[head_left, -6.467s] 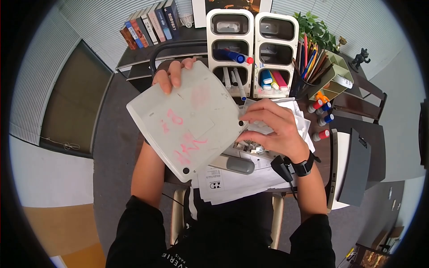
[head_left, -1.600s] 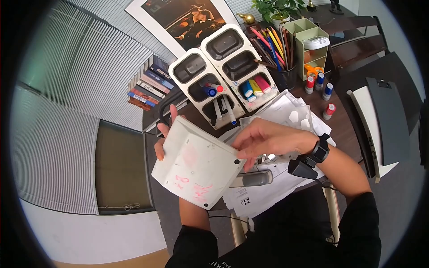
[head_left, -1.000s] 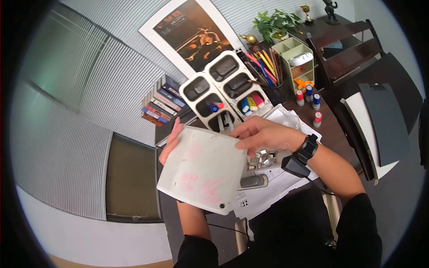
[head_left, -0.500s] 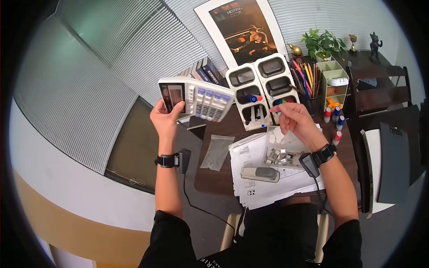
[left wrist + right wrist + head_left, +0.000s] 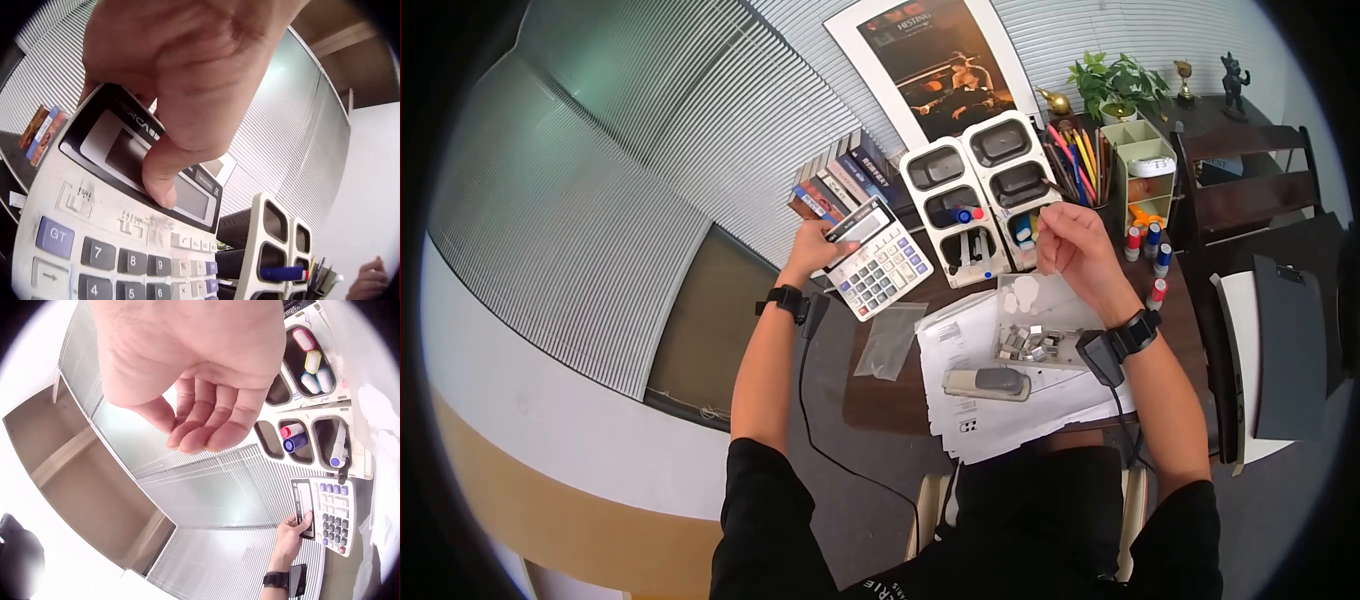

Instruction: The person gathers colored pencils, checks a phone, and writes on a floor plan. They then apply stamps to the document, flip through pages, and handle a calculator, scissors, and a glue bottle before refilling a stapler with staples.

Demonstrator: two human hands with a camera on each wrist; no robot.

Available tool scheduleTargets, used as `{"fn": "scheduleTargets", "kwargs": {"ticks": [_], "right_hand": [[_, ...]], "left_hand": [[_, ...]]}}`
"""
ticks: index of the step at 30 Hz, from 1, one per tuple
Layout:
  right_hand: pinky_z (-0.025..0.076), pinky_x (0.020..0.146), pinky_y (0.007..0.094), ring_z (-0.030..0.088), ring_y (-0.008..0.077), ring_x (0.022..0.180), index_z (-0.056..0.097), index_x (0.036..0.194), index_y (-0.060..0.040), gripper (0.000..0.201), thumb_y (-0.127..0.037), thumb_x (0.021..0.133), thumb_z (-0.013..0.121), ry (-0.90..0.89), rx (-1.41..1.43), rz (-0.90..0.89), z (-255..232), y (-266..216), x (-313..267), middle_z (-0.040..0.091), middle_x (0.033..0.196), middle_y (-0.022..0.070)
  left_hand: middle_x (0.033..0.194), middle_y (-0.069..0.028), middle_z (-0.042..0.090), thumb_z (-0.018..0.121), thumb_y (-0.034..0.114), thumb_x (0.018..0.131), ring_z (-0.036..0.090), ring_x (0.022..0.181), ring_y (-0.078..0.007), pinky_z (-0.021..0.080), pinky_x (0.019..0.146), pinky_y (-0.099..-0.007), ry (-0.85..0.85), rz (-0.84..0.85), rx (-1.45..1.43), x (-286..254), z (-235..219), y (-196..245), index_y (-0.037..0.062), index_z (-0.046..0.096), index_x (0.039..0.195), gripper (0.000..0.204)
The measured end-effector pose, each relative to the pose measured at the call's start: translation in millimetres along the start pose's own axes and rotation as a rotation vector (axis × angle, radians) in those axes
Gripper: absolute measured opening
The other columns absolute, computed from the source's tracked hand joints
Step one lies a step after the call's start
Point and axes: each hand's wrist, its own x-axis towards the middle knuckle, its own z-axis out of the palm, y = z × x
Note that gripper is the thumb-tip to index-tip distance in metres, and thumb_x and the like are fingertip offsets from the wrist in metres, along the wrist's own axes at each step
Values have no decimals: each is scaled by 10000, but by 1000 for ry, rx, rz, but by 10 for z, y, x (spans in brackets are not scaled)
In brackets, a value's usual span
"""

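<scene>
A white desk calculator point(image 5: 887, 277) is in my left hand point(image 5: 808, 252), raised at the left side of the desk. The thumb lies across its display, and the other fingers go behind its top edge, as the left wrist view shows. Its keys point(image 5: 132, 261) face up toward me. My right hand point(image 5: 1080, 245) hovers over a clear plastic box point(image 5: 1055, 298) with its fingers loosely curled and nothing in them. Small silvery metal pieces point(image 5: 1030, 343) lie in that box. In front of it a beige and grey stapler point(image 5: 988, 383) rests on white papers point(image 5: 1000, 428).
Two white organizers point(image 5: 1012, 164) with markers and highlighters stand behind the papers. A clear zip bag point(image 5: 888, 345) lies left of them. Books point(image 5: 845, 180) stand at the back left; pencils point(image 5: 1085, 165) and several red- and blue-capped bottles point(image 5: 1157, 292) are to the right.
The calculator has been turned from its marked underside to its key side and carried left. My right hand has let go of it and drawn back to the right.
</scene>
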Motion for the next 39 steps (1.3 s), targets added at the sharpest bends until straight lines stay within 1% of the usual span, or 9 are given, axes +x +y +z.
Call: {"fn": "scheduleTargets", "kwargs": {"ticks": [1,4,5,7,11,17,22,30,39], "right_hand": [[475,521,258,593,140,522,648,914,4,241,-209,1008,583,-6,-4,-10,-21,-3,14,612,639,47],[478,524,256,593,140,521,646,907,1,242,-214,1004,590,4,-9,-18,-43,-16,23,611,640,47],[480,527,255,592,140,522,645,904,0,244,-216,1004,592,2,-7,-5,-56,-16,24,610,640,47],[485,536,254,597,139,537,643,901,-2,245,-219,1003,594,3,4,-11,-57,-43,27,609,650,48],[494,538,262,607,137,570,646,925,6,236,-211,1000,593,-3,40,-48,-76,-83,17,608,675,51],[497,543,261,600,131,560,644,919,14,240,-202,1002,579,-6,24,-45,-82,-107,29,599,661,49],[496,550,271,595,141,554,643,904,15,233,-193,995,588,23,35,-51,-84,-93,28,596,658,49],[490,552,275,584,144,544,641,894,11,231,-191,992,586,33,-9,-34,-69,-30,16,592,652,51],[493,557,277,582,140,539,643,893,10,229,-190,989,585,34,-30,-34,-89,-15,27,587,640,48]], "left_hand": [[799,-108,743,900,206,679,673,667,-158,526,650,-318,-54,-41,34,63,36,40,-21,763,949,379],[857,-117,751,901,242,670,696,778,-190,525,742,-333,-137,60,-3,189,163,63,-8,765,986,425],[861,-116,752,893,214,682,695,769,-189,525,738,-334,-130,53,40,325,264,-106,-18,762,1002,417],[852,-109,751,882,178,699,689,756,-177,522,733,-322,-135,99,57,382,351,-91,-27,759,1009,391],[828,-97,743,874,190,720,677,738,-160,518,720,-321,-230,32,-54,411,509,-89,-42,754,991,376],[819,-100,731,870,206,730,675,750,-168,519,724,-328,-162,131,-47,483,711,-228,-40,742,985,377],[940,-134,728,850,190,759,685,839,-193,535,776,-349,-115,126,-52,429,817,-258,-55,668,1129,480],[976,-158,737,873,162,728,704,898,-220,542,829,-344,-41,112,-121,275,714,-67,-55,665,1136,507],[1002,-176,736,881,217,706,715,926,-271,538,855,-376,65,146,-55,302,796,-232,-26,672,1169,563]]}}
